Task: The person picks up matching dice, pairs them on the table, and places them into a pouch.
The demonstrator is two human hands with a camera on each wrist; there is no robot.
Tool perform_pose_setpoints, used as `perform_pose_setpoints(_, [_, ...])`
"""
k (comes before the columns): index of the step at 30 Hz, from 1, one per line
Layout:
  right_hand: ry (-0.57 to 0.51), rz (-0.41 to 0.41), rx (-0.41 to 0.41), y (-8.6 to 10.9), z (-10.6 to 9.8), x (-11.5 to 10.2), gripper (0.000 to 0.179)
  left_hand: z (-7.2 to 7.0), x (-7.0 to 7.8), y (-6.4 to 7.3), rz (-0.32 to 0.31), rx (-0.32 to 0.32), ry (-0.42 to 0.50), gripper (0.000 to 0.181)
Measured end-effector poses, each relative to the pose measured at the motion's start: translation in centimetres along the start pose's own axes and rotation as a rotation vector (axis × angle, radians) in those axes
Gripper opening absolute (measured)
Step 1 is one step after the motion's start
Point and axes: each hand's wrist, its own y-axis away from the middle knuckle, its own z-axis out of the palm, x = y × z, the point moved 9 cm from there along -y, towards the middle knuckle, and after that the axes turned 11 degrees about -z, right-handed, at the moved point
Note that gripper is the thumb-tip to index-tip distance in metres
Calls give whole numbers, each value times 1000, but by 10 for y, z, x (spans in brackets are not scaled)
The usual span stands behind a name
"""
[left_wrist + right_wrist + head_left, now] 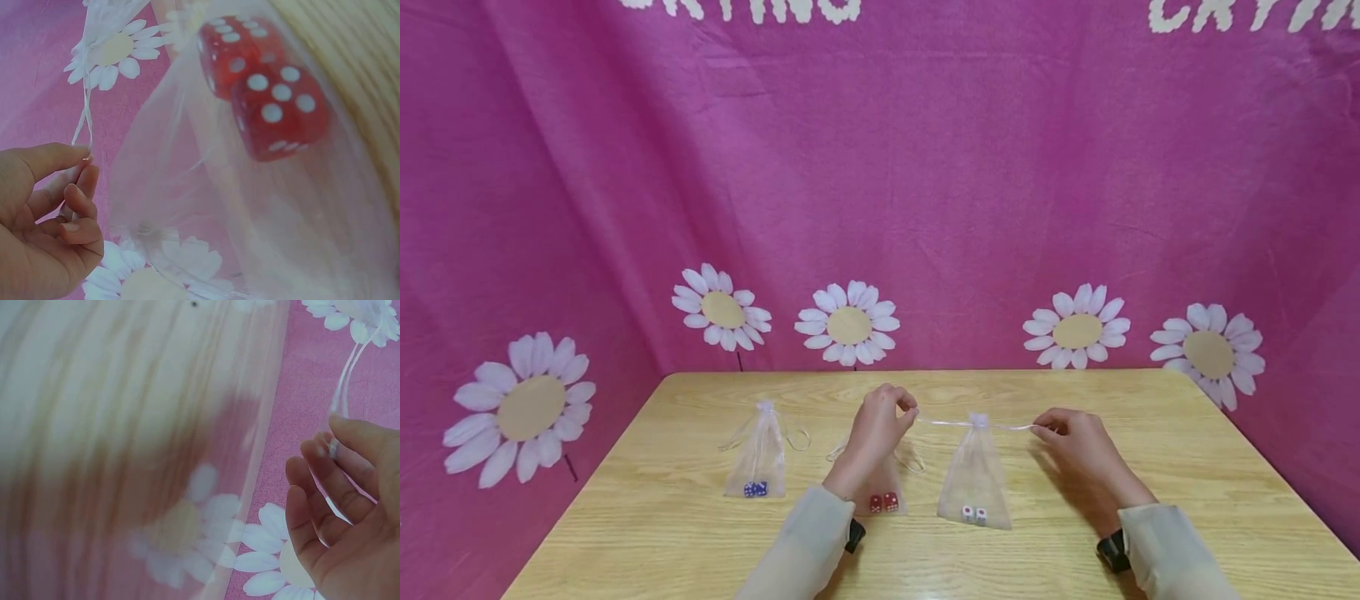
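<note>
A sheer white drawstring pouch (976,467) lies on the wooden table with two white dice (973,514) at its bottom and its neck gathered. My left hand (880,423) pinches the drawstring's left end between thumb and fingertips, and the right hand (1075,442) pinches the right end. Both cords (946,422) stretch out sideways from the neck. In the left wrist view, white strings (86,119) run into the left hand's pinch. Beneath the left forearm, partly hidden, lies a second sheer pouch (895,483) holding two red dice (883,502).
A third pouch (767,454) with blue dice (756,489) lies at the left, its neck gathered and cord loops spread. The wooden table (662,517) meets a pink curtain (955,183) with printed daisies at its back edge. Dark bands circle both wrists.
</note>
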Motion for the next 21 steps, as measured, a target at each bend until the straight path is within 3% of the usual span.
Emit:
perform_pose_setpoints(15, [5,1,42,-2,-1,-5,14,-12,-11,1,-22,50,29,5])
perform_pose_setpoints(21, [68,-94,103,0,-2,-22,8,-17,-22,5,-39,84,57,3])
